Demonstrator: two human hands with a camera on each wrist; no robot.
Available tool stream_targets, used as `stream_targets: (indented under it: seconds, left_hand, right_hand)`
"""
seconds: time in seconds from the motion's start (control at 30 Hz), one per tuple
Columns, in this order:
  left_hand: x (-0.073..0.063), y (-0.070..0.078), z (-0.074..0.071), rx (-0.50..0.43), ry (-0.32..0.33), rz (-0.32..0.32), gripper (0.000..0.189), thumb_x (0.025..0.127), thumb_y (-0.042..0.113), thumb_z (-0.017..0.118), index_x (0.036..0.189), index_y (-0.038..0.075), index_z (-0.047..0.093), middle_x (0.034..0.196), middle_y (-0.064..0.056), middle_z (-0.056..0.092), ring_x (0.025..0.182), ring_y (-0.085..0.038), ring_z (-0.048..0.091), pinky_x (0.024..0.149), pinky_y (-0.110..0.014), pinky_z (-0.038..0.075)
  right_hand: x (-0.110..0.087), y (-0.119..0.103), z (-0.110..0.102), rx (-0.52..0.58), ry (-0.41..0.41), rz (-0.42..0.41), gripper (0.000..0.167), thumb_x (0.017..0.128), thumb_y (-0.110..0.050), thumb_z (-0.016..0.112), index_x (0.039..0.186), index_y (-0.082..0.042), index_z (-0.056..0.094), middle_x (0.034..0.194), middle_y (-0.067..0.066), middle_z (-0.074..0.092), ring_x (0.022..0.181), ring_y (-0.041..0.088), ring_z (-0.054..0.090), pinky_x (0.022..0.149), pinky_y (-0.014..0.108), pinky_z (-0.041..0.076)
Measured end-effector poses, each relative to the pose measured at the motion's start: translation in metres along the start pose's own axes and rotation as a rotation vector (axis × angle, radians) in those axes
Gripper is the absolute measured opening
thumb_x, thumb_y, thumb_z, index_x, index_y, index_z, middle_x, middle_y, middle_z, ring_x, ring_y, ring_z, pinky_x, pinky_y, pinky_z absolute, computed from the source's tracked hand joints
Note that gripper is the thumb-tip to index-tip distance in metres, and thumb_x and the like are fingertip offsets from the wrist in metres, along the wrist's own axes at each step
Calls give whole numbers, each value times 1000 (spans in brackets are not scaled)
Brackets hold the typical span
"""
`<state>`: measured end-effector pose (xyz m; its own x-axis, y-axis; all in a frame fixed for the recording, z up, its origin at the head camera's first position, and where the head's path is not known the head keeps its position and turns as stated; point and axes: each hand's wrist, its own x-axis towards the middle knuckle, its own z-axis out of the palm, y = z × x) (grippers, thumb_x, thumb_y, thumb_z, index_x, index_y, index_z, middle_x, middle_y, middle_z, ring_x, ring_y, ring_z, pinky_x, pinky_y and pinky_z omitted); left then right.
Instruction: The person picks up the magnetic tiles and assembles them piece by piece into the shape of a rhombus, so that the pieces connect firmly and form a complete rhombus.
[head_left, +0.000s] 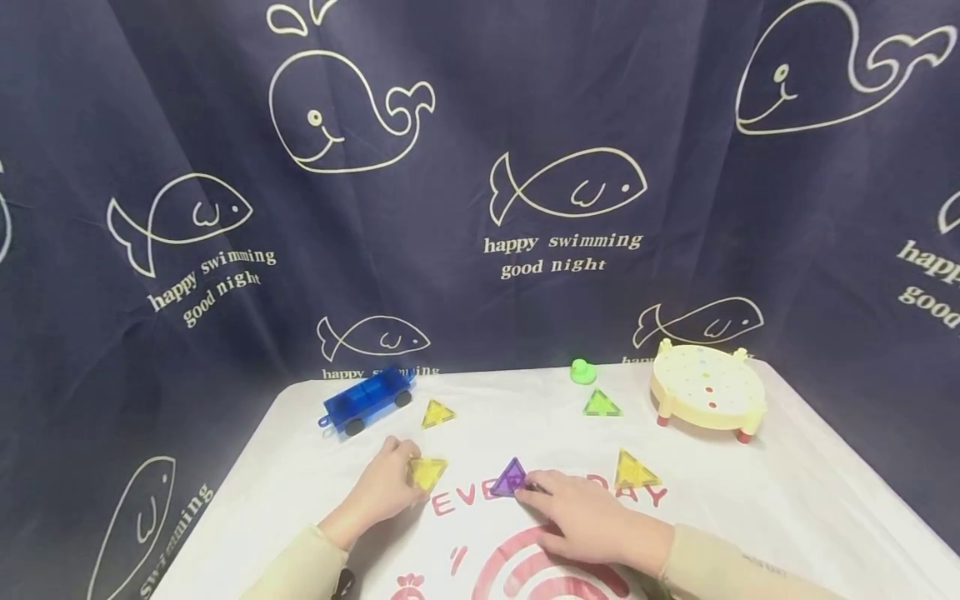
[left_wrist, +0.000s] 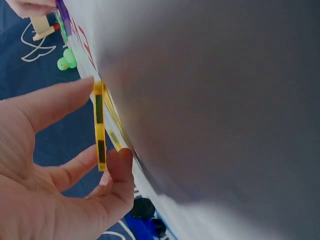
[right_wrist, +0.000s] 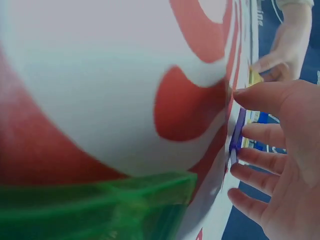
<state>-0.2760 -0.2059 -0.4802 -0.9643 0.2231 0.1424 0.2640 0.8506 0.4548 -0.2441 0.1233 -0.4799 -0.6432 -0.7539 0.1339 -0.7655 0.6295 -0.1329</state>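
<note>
My left hand (head_left: 386, 486) grips a yellow triangular magnetic tile (head_left: 430, 473) by its edges. In the left wrist view that tile (left_wrist: 100, 127) is seen edge-on between the fingers, dark strips along its side. To the right, a purple triangular magnetic tile (head_left: 511, 478) lies on the printed cloth. The fingertips of my right hand (head_left: 588, 517) touch its right corner, fingers fairly straight. In the right wrist view the purple tile (right_wrist: 238, 129) shows thinly beyond those fingers. A yellow triangular tile (head_left: 634, 471) lies right of the right hand, and another yellow tile (head_left: 437, 414) lies beyond the left.
A blue wheeled car base (head_left: 369, 402) stands at the back left. At the back right are a green duck-like toy (head_left: 582, 372), a green triangular tile (head_left: 602, 403) and a cream round-topped toy (head_left: 708, 387) on legs. A green translucent piece (right_wrist: 100, 210) sits close below the right wrist.
</note>
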Motion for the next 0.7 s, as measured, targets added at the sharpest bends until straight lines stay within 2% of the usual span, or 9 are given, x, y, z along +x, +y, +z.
stream_targets:
  seconds: [0.07,0.13,0.3,0.37,0.47,0.6,0.7]
  left_hand:
    - [3,2,1,-33,-1,-35,58,61,11,92,110,3,62,94,-6,50,77,-17,50,75,-40,52]
    - [5,4,2,-58,-4,-68,59,61,9,91,112,4,61,91,-5,51,78,-18,51,75,-40,51]
    - [9,8,2,-115,13,-80,60,60,2,88,113,2,61,83,-4,53,76,-20,52,72,-41,50]
    - [10,9,2,-130,23,-71,60,59,-1,86,113,2,61,82,-3,53,75,-19,51,71,-40,49]
    - [10,10,4,-145,29,-66,59,60,-5,84,114,2,61,83,-4,53,74,-19,51,70,-38,49]
    - [11,13,7,-179,40,-65,59,62,-7,79,117,1,60,89,-7,58,74,-18,53,68,-36,50]
    - [13,15,10,-229,57,-81,56,63,-8,75,116,-2,59,86,-7,61,70,-17,55,64,-33,51]
  right_hand:
    - [4,5,-2,79,-4,28,56,87,-33,76,138,-13,64,133,6,58,107,17,62,82,37,58]
    - [10,11,-3,168,3,54,59,84,-28,80,137,-10,64,129,6,58,102,14,60,81,36,58]
    - [25,30,-3,416,20,128,68,79,-19,84,139,3,58,119,6,58,102,19,59,96,41,52]
    - [30,36,-3,490,17,156,72,78,-19,85,139,6,56,114,5,57,99,20,58,94,40,52]
    - [35,42,-1,541,21,168,73,77,-20,88,137,8,57,109,4,55,93,19,56,87,35,53]
    - [39,45,6,555,37,155,70,77,-22,89,134,7,60,105,3,53,88,14,52,81,31,51]
    - [41,47,9,558,48,153,65,77,-20,88,132,4,62,103,1,52,85,11,50,79,29,49]
